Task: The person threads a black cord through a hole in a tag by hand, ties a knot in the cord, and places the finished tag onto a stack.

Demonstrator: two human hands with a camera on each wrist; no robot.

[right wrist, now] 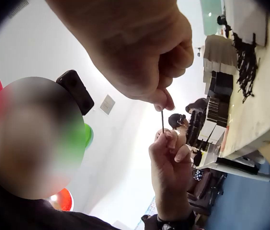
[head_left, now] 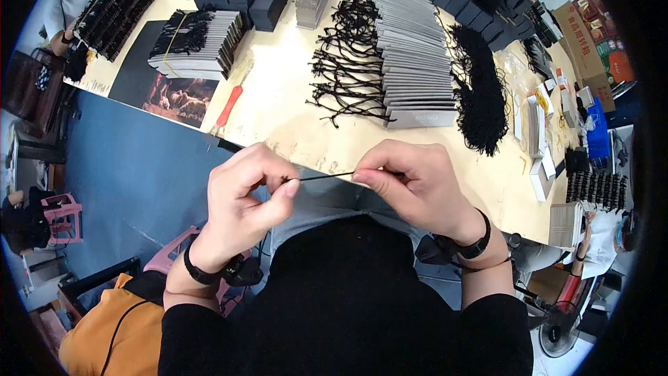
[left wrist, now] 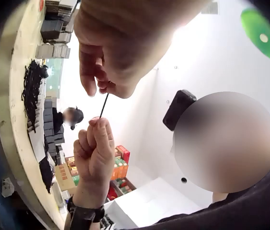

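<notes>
In the head view, the fingers of my left hand (head_left: 243, 198) are curling closed, thumb and fingertips pinching one end of a thin black cord (head_left: 325, 176). The fingers of my right hand (head_left: 417, 181) are pinching its other end between thumb and bent forefinger, and the cord is running nearly straight between them. Beyond my fingers, a cream-coloured bench (head_left: 278, 69) is carrying a long overlapping row of light grey cards (head_left: 417, 63), with knotted black strings (head_left: 348, 73) spreading from its left side. A thick heap of loose black cords (head_left: 481, 108) is lying to its right. Beyond my left fingers, a slim red-handled tool (head_left: 229, 106) is resting near the bench's edge.

In the left wrist view, my left hand is showing large above, its thumb and forefinger closing on the cord; my right fingertips are gripping it below. A printed brown carton (left wrist: 65, 178) is appearing behind, to the left of my right hand.

In the right wrist view, my right hand is filling the top, its other fingers curling into the palm while the cord is stretching down to my left fingertips.
</notes>
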